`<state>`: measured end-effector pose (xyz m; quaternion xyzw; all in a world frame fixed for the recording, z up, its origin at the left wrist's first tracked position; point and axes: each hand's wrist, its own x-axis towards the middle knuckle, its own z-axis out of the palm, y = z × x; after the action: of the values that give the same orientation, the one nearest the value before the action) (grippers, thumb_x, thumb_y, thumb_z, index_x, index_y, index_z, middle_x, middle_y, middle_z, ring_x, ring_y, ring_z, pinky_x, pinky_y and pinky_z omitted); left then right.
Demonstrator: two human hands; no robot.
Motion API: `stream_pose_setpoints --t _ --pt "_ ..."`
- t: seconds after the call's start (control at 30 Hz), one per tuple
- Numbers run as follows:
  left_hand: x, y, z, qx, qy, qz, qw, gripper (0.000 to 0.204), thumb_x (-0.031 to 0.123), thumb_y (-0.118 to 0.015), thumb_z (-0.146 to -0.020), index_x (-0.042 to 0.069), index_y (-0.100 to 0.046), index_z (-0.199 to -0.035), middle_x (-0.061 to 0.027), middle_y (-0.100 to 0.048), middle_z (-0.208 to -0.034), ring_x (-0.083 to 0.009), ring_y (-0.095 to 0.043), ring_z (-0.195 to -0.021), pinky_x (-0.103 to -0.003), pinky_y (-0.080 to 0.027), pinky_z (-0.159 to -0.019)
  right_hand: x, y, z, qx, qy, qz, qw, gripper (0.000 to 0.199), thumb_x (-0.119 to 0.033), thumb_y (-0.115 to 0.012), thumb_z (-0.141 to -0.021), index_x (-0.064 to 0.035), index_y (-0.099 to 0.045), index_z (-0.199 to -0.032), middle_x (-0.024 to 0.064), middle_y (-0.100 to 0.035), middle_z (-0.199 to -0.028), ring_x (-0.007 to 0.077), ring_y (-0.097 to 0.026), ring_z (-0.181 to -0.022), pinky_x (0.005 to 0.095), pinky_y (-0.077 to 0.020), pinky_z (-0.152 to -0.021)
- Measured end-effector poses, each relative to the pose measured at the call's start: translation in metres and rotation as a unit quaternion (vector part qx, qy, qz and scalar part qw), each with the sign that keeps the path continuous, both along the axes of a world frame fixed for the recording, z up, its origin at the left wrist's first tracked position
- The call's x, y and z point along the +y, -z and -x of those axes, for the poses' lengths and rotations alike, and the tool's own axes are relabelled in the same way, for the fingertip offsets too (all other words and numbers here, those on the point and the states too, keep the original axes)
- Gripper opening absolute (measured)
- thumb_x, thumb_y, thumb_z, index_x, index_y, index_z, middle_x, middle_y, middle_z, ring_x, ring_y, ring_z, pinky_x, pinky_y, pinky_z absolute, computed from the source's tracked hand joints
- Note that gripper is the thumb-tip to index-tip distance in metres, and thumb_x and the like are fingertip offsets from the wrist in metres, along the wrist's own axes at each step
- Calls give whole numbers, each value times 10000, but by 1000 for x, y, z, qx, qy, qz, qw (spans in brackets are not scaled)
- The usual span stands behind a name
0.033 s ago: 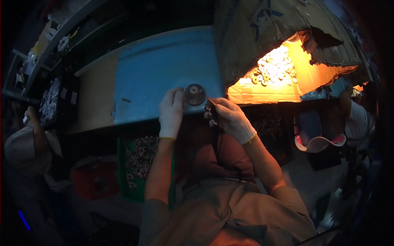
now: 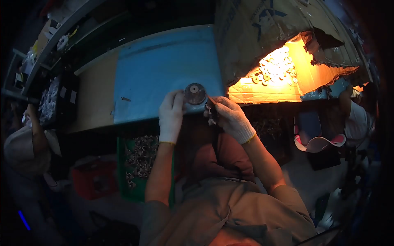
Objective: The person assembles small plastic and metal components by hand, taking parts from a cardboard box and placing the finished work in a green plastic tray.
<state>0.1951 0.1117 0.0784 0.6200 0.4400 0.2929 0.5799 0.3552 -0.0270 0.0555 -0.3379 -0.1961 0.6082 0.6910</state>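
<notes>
A round dark fixture (image 2: pixel 194 94), with a pale disc and a small hole at its centre, sits on the blue tabletop near the front edge. My left hand (image 2: pixel 171 117), in a white knitted glove, is at its left rim with the fingers pressed together; anything between them is hidden. To the right of the fixture, my right hand (image 2: pixel 233 117), gloved too, is closed around several small dark metal parts (image 2: pixel 211 113). These hang in a cluster below the fingers, and a thin dark edge stands up toward the fixture. Their exact kind is too dim to make out.
A torn cardboard box (image 2: pixel 242 49) stands at the right, brightly lit inside, with many small ring-shaped pieces (image 2: pixel 275 67). Below the table are a green crate (image 2: pixel 123 172) of metal parts and a red basket (image 2: pixel 94 180). Other people (image 2: pixel 30 143) work at both sides.
</notes>
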Motion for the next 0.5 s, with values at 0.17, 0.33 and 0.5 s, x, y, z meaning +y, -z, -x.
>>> stream_pose_setpoints --t 0.17,0.33,0.5 --pt "-67 -4 15 -163 70 225 958 399 221 -570 -1066 -54 -557 -1354 -126 -655 -1209 -194 -683 -1032 -339 -595 -888 5 14 16 -89 64 28 994 387 -246 -633 -1034 10 -581 -1319 77 -663 -1109 156 -638 -1019 303 -521 -866" --pt "-93 5 14 -229 -15 216 949 329 111 -629 -1033 -59 -560 -1306 -121 -644 -1224 -169 -675 -1047 -322 -588 -903 -1 0 35 -243 77 47 966 315 -226 -591 -1051 12 -658 -1246 48 -675 -1154 95 -590 -1054 259 -471 -960" --pt "-101 10 11 -106 -37 71 991 310 112 -659 -1016 -39 -579 -1275 -130 -677 -1198 -162 -675 -1080 -315 -560 -940 -3 -27 41 -470 58 101 875 406 -245 -523 -1041 -9 -606 -1360 146 -689 -1238 201 -650 -1126 318 -495 -1009"
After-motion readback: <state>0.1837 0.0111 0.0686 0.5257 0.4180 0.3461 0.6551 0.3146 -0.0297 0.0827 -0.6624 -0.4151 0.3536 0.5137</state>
